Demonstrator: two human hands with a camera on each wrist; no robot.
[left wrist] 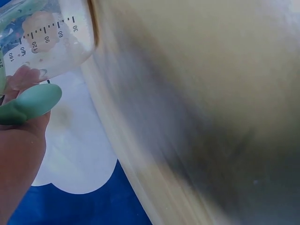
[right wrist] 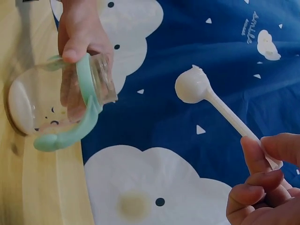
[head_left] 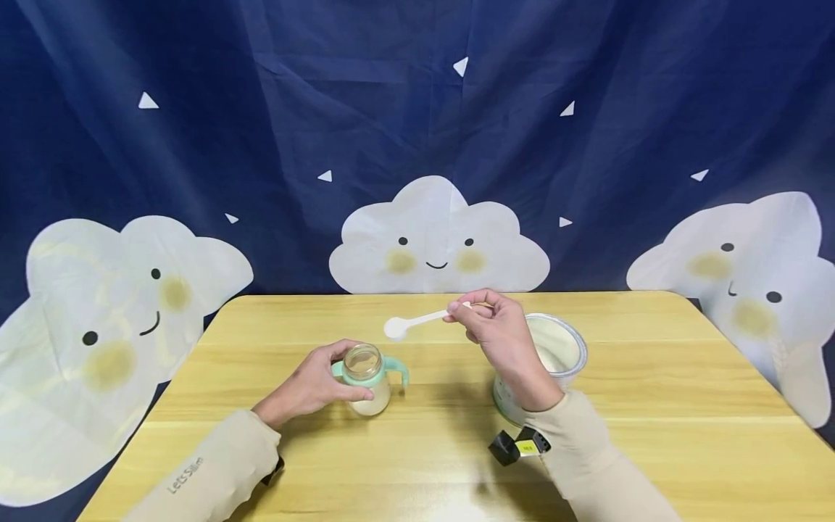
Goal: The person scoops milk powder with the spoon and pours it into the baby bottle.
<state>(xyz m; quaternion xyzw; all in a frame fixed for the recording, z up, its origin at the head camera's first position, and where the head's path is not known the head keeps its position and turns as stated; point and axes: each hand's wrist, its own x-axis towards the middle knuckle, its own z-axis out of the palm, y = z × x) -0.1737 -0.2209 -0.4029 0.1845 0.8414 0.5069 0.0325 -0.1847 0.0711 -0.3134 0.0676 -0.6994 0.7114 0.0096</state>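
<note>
My left hand (head_left: pixel 316 384) grips a clear baby bottle (head_left: pixel 370 407) with a mint-green collar and two curved handles. The bottle stands upright on the table, its mouth uncovered. Whitish content shows low inside it; measuring marks are printed on its side in the left wrist view. Between thumb and fingers my right hand (head_left: pixel 505 341) pinches the handle end of a white measuring scoop (right wrist: pixel 229 112). The scoop's bowl (head_left: pixel 395 328) is in the air, above and slightly right of the bottle, apart from it. White powder shows at the bowl's rim in the right wrist view.
Partly hidden behind my right wrist, an uncovered milk powder can (head_left: pixel 506 402) stands on the wooden table (head_left: pixel 652 362), with pale powder inside. A dark blue curtain (head_left: pixel 391 94) with smiling clouds hangs behind the table's far edge.
</note>
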